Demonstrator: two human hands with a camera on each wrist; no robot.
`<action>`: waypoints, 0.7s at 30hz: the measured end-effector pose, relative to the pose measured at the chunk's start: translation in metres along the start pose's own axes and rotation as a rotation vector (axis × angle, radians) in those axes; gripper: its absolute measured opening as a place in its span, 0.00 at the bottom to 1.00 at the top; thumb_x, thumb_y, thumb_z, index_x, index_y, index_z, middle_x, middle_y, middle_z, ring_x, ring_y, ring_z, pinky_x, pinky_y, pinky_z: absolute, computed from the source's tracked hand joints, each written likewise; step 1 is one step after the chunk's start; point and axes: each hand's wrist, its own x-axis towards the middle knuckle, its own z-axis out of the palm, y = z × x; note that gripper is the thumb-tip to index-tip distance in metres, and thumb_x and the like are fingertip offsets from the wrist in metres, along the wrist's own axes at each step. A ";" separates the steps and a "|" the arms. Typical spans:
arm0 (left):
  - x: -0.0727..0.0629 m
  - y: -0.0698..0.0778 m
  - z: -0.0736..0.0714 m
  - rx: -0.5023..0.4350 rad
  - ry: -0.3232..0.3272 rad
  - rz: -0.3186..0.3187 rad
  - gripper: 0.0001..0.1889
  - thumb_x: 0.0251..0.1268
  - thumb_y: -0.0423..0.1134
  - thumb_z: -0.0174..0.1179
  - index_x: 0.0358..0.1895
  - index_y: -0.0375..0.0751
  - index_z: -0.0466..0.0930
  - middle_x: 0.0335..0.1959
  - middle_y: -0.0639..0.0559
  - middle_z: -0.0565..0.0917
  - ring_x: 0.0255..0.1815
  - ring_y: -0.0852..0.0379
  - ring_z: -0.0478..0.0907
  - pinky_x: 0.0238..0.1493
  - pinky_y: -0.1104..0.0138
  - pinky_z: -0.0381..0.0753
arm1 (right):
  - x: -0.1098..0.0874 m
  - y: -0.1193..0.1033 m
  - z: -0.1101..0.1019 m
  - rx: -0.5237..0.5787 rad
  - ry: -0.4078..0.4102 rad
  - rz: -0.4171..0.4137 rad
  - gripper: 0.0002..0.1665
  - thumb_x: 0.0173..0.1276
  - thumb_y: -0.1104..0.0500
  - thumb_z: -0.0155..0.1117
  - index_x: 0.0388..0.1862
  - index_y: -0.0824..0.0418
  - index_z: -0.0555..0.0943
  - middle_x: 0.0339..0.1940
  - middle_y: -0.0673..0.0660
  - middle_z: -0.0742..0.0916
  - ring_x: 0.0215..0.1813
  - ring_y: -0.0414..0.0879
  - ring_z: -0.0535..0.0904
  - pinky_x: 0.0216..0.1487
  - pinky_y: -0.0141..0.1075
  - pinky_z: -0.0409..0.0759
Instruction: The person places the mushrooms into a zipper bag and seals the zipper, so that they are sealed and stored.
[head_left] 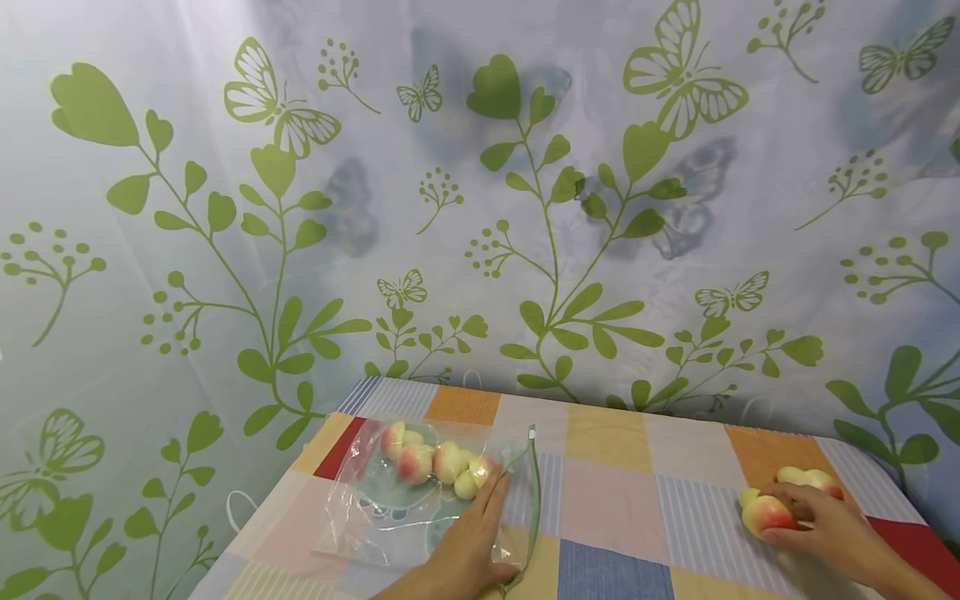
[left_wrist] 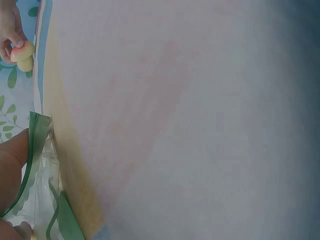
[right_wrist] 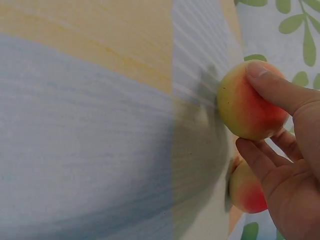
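Observation:
My left hand (head_left: 468,537) lies over the near right part of a clear zip bag (head_left: 348,517), fingers straight and thumb spread, beside its green-edged mouth. In the left wrist view the bag's green zip strip (left_wrist: 31,155) passes in front of that hand. Inside the bag lie several yellow fruits with red blush (head_left: 415,464). At the right of the table my right hand (head_left: 832,533) grips a yellow-and-red pear-shaped fruit (right_wrist: 252,102) between thumb and fingers. Close behind it is another such fruit (head_left: 808,477), partly hidden by the hand in the right wrist view.
A patchwork cloth (head_left: 611,508) covers the table. Behind its far edge hangs a pale curtain (head_left: 420,250) printed with green leaves and butterflies. A white cord loop (head_left: 234,508) shows at the table's left side.

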 end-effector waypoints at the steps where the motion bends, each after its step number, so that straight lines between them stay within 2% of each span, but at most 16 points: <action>1: 0.000 0.000 0.000 0.001 0.000 0.001 0.66 0.41 0.45 0.86 0.81 0.31 0.49 0.82 0.36 0.53 0.75 0.42 0.66 0.65 0.57 0.78 | 0.000 -0.001 0.000 0.005 0.003 -0.001 0.42 0.53 0.48 0.84 0.58 0.74 0.80 0.50 0.64 0.83 0.47 0.56 0.85 0.42 0.42 0.88; 3: 0.000 0.000 0.000 0.005 0.001 0.000 0.66 0.40 0.45 0.86 0.81 0.31 0.49 0.82 0.36 0.53 0.75 0.42 0.66 0.65 0.56 0.78 | 0.001 -0.002 0.000 0.001 0.023 -0.034 0.41 0.53 0.50 0.84 0.58 0.74 0.80 0.50 0.64 0.83 0.46 0.53 0.85 0.42 0.41 0.88; 5: 0.000 0.001 0.000 0.009 0.001 0.001 0.66 0.41 0.45 0.86 0.81 0.31 0.50 0.82 0.36 0.53 0.74 0.42 0.66 0.64 0.56 0.78 | 0.001 -0.003 -0.001 -0.005 0.041 -0.061 0.40 0.54 0.50 0.84 0.58 0.73 0.80 0.50 0.63 0.84 0.45 0.47 0.84 0.42 0.40 0.88; 8: 0.000 0.001 0.000 0.004 -0.004 -0.001 0.66 0.42 0.45 0.86 0.81 0.31 0.49 0.82 0.36 0.53 0.74 0.42 0.66 0.64 0.56 0.79 | 0.000 -0.007 0.002 0.015 0.076 -0.113 0.37 0.56 0.54 0.83 0.58 0.73 0.81 0.49 0.62 0.84 0.43 0.34 0.82 0.40 0.33 0.87; 10: -0.001 0.001 0.000 -0.001 -0.006 -0.001 0.66 0.42 0.46 0.85 0.81 0.32 0.49 0.82 0.36 0.52 0.74 0.42 0.66 0.63 0.56 0.79 | 0.000 -0.011 0.004 0.047 0.081 -0.148 0.33 0.59 0.57 0.81 0.57 0.74 0.80 0.49 0.62 0.84 0.42 0.30 0.80 0.39 0.31 0.86; 12: -0.001 0.001 0.000 -0.006 -0.009 -0.005 0.66 0.42 0.46 0.85 0.81 0.32 0.49 0.83 0.36 0.52 0.74 0.41 0.66 0.63 0.57 0.79 | 0.001 -0.016 0.008 0.078 0.087 -0.169 0.30 0.60 0.59 0.80 0.56 0.75 0.80 0.49 0.64 0.84 0.42 0.33 0.83 0.37 0.29 0.85; 17: -0.001 0.001 0.000 -0.014 -0.014 -0.014 0.66 0.41 0.46 0.86 0.82 0.32 0.49 0.83 0.37 0.52 0.74 0.42 0.67 0.60 0.59 0.81 | 0.006 -0.029 0.015 0.098 0.071 -0.129 0.32 0.59 0.57 0.81 0.57 0.72 0.79 0.52 0.68 0.84 0.44 0.57 0.87 0.39 0.35 0.88; 21: -0.001 0.000 0.000 -0.018 -0.015 -0.012 0.66 0.42 0.45 0.86 0.82 0.32 0.48 0.83 0.36 0.52 0.73 0.42 0.67 0.60 0.58 0.81 | 0.009 -0.036 0.021 0.130 0.046 -0.136 0.33 0.60 0.56 0.80 0.58 0.72 0.79 0.54 0.70 0.85 0.47 0.61 0.87 0.40 0.37 0.88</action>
